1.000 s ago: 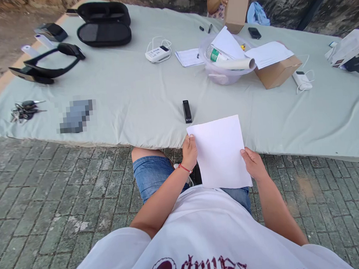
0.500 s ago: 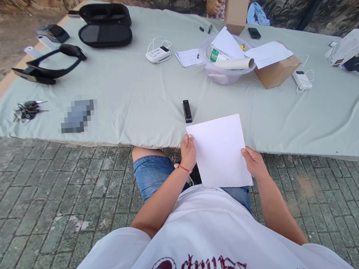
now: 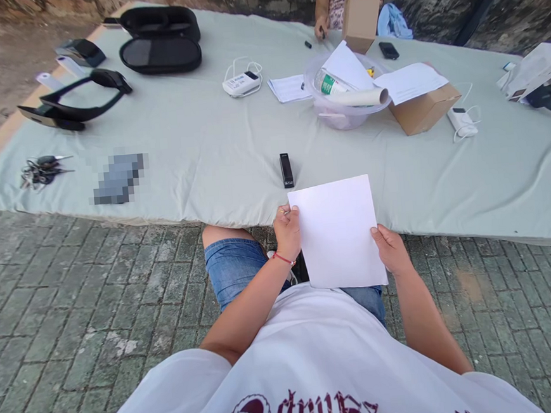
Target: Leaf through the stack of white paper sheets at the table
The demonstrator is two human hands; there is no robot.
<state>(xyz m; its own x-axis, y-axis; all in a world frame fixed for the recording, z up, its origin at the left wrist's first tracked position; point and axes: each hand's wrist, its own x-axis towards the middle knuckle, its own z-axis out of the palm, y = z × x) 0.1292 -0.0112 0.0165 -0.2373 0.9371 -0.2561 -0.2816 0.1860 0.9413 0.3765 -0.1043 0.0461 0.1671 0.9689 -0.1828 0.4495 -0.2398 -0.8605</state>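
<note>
Both hands are on the white sheet of paper (image 3: 337, 233), held over the lap at the near edge of the tabletop (image 3: 204, 148). The left hand (image 3: 287, 232) pinches its left edge near the top corner, fingers pressed together, and the right hand (image 3: 391, 249) grips the right edge lower down, thumb on top, other fingers hidden underneath. Just beyond the sheet's top left corner lies a small black device (image 3: 286, 170).

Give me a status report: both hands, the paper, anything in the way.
Grip: left hand and right hand hold the white sheet by its side edges. Sheet blank, over the lap. Small black device on the grey cloth just beyond, apart.
</note>
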